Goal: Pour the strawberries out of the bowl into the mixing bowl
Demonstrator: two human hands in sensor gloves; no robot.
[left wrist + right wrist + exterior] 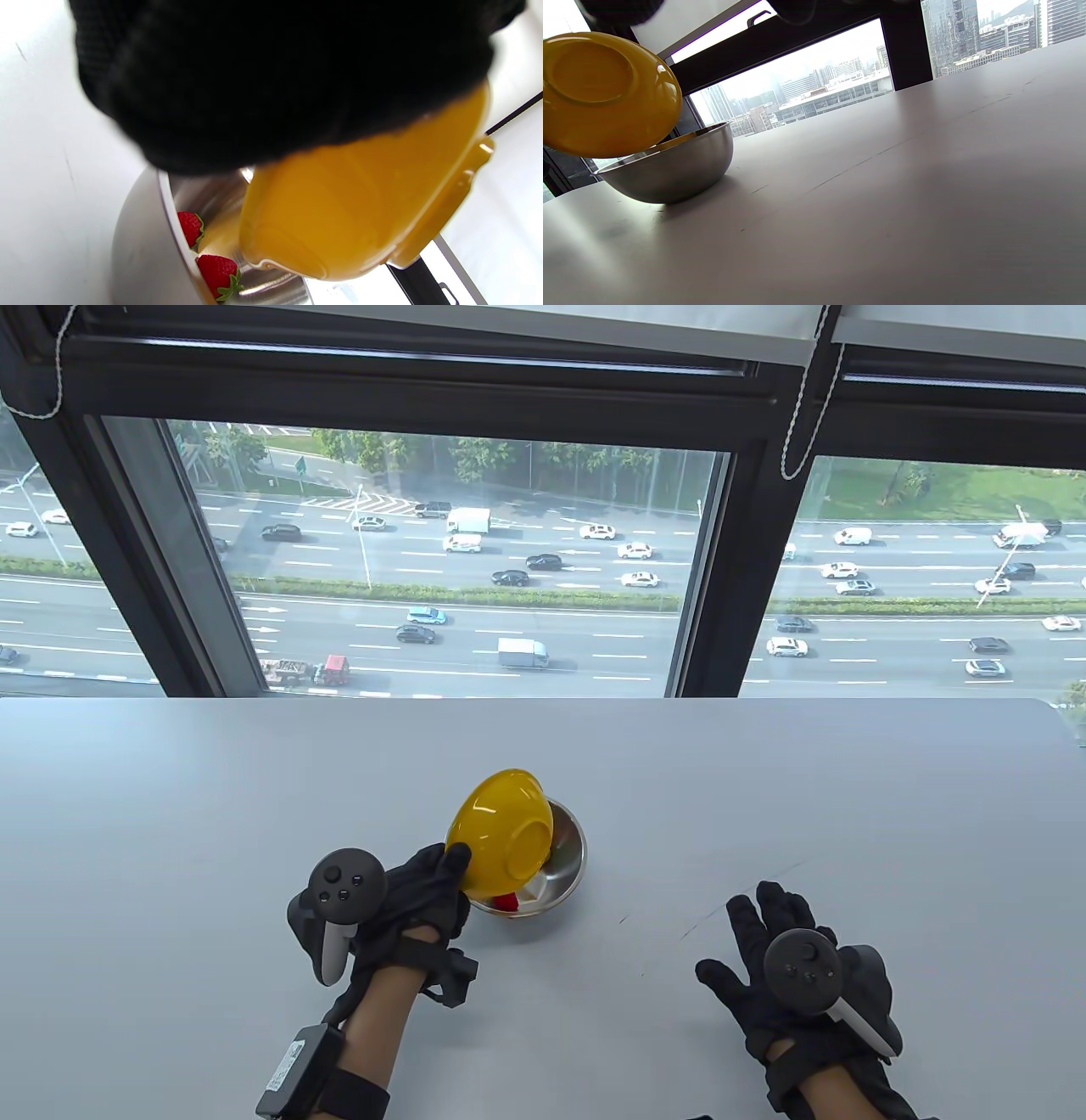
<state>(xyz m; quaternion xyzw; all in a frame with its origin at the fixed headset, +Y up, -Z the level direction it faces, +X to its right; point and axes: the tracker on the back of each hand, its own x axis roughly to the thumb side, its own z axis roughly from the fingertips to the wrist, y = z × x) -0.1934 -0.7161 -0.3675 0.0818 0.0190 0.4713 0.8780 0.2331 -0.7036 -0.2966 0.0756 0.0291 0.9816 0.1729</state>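
While your left hand (399, 899) grips the yellow bowl (501, 831) by its rim, the bowl sits tipped hard over the steel mixing bowl (570, 861), base turned up and toward the camera, mouth facing down into the steel one. Thumb tip shows on the yellow rim in the table view. Left wrist view: glove fills the top of the frame, yellow bowl (360, 203) just under it, rim low over the mixing bowl (144, 250). Two strawberries (216, 271) lie inside the mixing bowl against its near wall, red with green caps. Table view catches a bit of red at the mixing bowl's near edge, under the yellow bowl.

Your right hand (789, 976) lies flat on the worktop (848, 814), fingers spread, grip released, holding nothing, well apart from both bowls. Right wrist view: yellow bowl (606, 93) tilted above the mixing bowl (670, 165), which stands upright on the worktop. Faint scratch lines mark the worktop between the bowls and your right hand.
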